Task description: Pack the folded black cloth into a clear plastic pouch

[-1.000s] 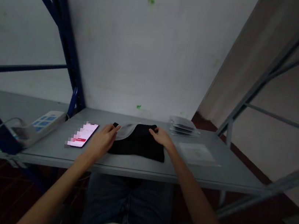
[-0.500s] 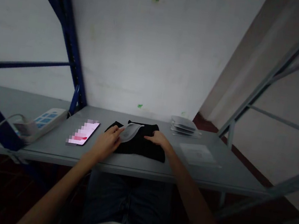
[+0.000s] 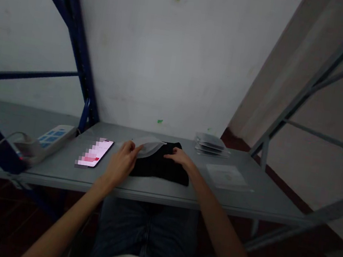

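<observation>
Near the surface's front edge, the left hand is pinching a clear bag while the right hand is lying open on black cloth, phone beside.

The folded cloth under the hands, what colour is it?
Black, seen in the head view: the folded cloth.

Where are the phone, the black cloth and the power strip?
phone (image 3: 95, 153), head view, middle of its lit screen.
black cloth (image 3: 162, 169), head view, bare middle of the fabric.
power strip (image 3: 50, 140), head view, its top face.
</observation>
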Tool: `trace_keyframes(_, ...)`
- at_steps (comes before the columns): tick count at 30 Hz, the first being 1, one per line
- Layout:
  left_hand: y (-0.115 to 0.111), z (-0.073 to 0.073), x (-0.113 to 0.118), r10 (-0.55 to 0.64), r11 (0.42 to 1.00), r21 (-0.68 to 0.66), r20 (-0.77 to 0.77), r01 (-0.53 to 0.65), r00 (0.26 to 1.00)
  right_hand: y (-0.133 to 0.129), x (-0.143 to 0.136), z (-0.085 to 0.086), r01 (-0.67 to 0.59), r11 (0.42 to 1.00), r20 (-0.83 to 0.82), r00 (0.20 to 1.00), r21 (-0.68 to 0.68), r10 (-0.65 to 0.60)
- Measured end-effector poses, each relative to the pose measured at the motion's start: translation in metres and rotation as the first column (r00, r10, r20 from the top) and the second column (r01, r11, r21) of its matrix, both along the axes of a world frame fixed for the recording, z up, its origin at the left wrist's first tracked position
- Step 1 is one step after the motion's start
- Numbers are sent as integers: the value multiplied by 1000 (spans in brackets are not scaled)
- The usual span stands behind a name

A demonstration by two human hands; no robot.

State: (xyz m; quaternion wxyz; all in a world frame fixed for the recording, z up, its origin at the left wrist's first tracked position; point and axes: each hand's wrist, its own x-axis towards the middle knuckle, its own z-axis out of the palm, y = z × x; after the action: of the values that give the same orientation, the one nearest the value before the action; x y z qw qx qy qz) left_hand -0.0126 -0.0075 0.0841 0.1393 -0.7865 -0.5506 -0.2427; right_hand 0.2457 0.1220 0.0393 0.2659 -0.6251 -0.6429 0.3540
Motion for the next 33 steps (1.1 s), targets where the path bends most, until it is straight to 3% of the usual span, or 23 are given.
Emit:
trace_keyframes(7,1,-3,2,22,1000,6,35,-22,999,-8,-5,5,13,999,-105,994,48,-8)
trace_keyframes(13,1,-6,3,26,1000,14,49,-27,998,-42,12,19,54,987,-256,967,150,-14)
trace_keyframes(18,1,-11,11,19,999,-49,53,-17,998,-79,33,44,-214,970,-429,870,119,244)
trace_keyframes(21,0,-13,20,-7,997,-79,46,10,999,-83,25,49,-284,955,-523,802,90,288)
trace_keyframes(25,-2,-16,33,-22,996,-80,66,27,998,-62,-1,30,-72,995,-583,806,67,98)
trace_keyframes(28,-2,-21,39,-40,996,-71,76,46,996,-46,-17,9,119,991,-606,794,63,-57)
trace_keyframes(33,3,-35,41,-95,994,-42,129,101,987,-40,-35,-13,266,960,-665,733,87,-143)
